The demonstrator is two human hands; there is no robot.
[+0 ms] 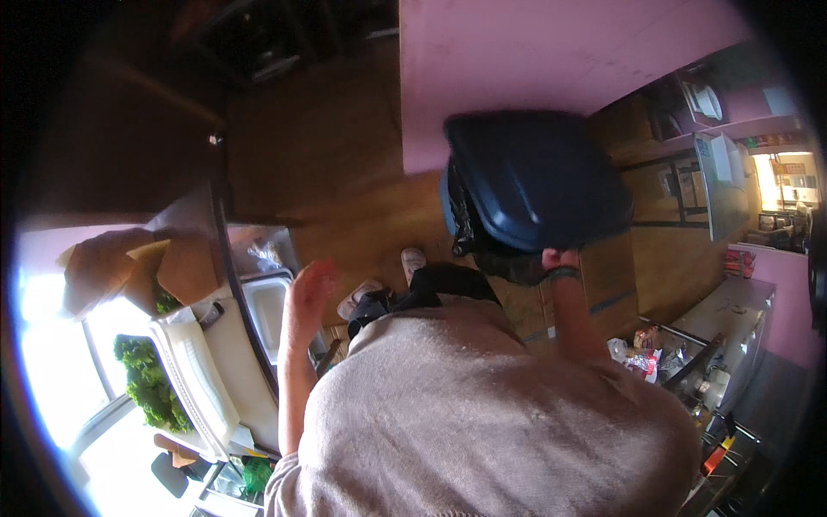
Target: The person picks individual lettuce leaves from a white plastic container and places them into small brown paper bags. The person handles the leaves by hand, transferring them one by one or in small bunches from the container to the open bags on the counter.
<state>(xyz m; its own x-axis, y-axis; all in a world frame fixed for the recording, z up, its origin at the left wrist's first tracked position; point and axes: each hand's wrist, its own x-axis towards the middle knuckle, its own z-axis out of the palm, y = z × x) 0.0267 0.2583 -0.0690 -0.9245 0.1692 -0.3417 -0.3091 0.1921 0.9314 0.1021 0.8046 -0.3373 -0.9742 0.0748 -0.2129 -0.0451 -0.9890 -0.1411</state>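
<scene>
A dark blue plastic bin lid (pixel 543 181) sits tilted over a bin lined with a black plastic bag (pixel 462 213). My right hand (pixel 559 260) grips the near edge of this lid, its fingers partly hidden by the rim. A dark band circles that wrist. My left hand (pixel 315 284) is raised at my left side, blurred, near a white plastic tub (pixel 268 316). Nothing shows in it, though its finger posture is unclear.
Leafy greens (pixel 152 388) lie beside a white basket (pixel 197 381) on the left counter, near a brown paper bag (pixel 110 265). A pink panel (pixel 517 58) stands behind the bin. Flattened cardboard (pixel 607 278) covers floor at right, near a cluttered metal shelf (pixel 723 310).
</scene>
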